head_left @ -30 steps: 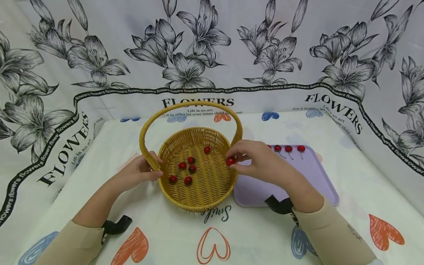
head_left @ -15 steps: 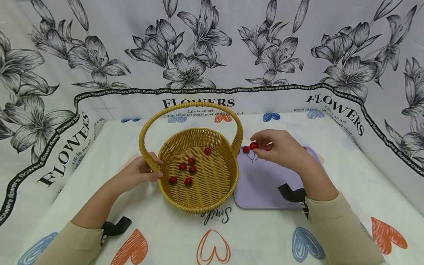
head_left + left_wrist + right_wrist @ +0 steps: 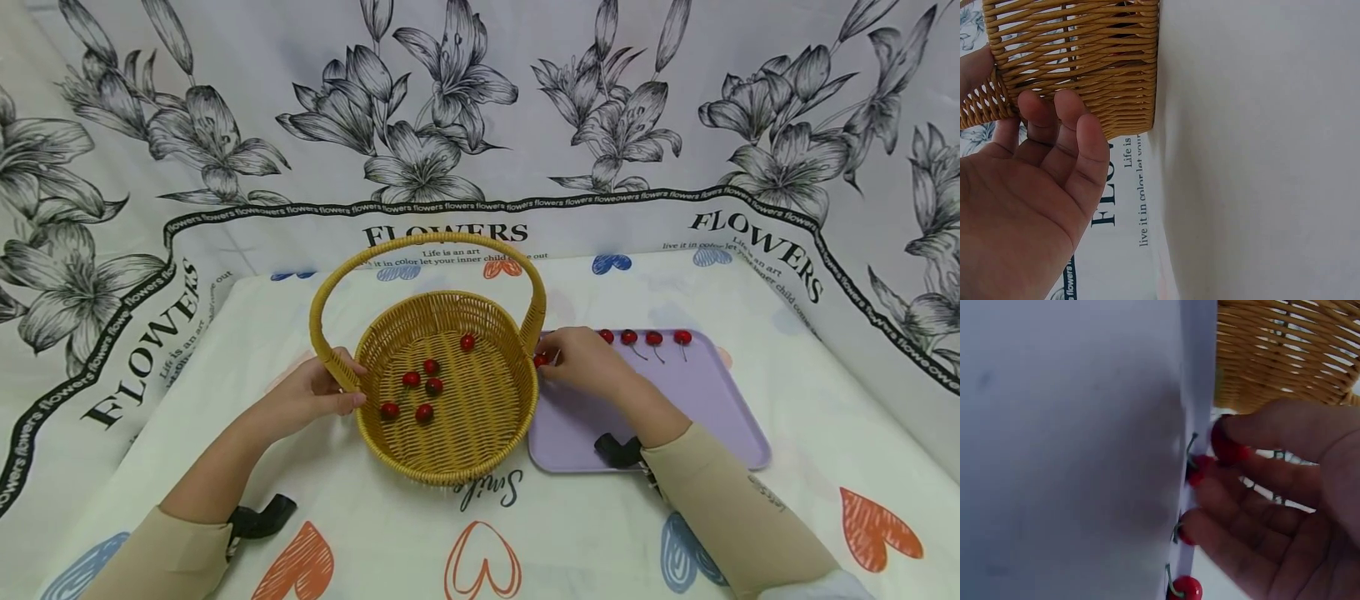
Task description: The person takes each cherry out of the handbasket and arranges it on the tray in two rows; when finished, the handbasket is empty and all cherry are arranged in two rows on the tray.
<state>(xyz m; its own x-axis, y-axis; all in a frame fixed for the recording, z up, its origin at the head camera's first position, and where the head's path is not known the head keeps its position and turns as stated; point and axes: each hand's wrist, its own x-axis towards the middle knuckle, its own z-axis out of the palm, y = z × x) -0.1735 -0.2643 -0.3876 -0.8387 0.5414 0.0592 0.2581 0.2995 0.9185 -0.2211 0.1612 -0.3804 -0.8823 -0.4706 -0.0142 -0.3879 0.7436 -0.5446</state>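
Nearest to us, our right hand (image 3: 588, 365) lies over the near-left corner of the purple tray (image 3: 720, 417), fingers curled onto a red cherry (image 3: 539, 360) just outside the basket's right wall. The right wrist view shows that cherry (image 3: 1227, 445) pinched between thumb and fingertips (image 3: 1254, 428), with a second cherry (image 3: 1197, 470) touching the fingers just below it — whether that one is also held we cannot tell. The held cherry sits at the tray's left edge, and the basket (image 3: 447, 467) lies directly to its left, close by; the rim stands between the cherry and the woven floor. Our right hand is far the nearer to it. The thin green stems of the cherries beside it run out across the tray, so their long axis lies flat along the surface; the held cherry's own stem is hidden by the fingers.

Our left hand (image 3: 313, 393) holds the basket's left side at the foot of the handle (image 3: 330, 354), fingers (image 3: 1069, 119) wrapped against the weave.

Further in, six cherries lie on the basket floor — five clustered (image 3: 420, 392), one (image 3: 467, 342) towards the back. Along the tray's far edge four more cherries (image 3: 654, 338) sit in a row, stems pointing towards us.
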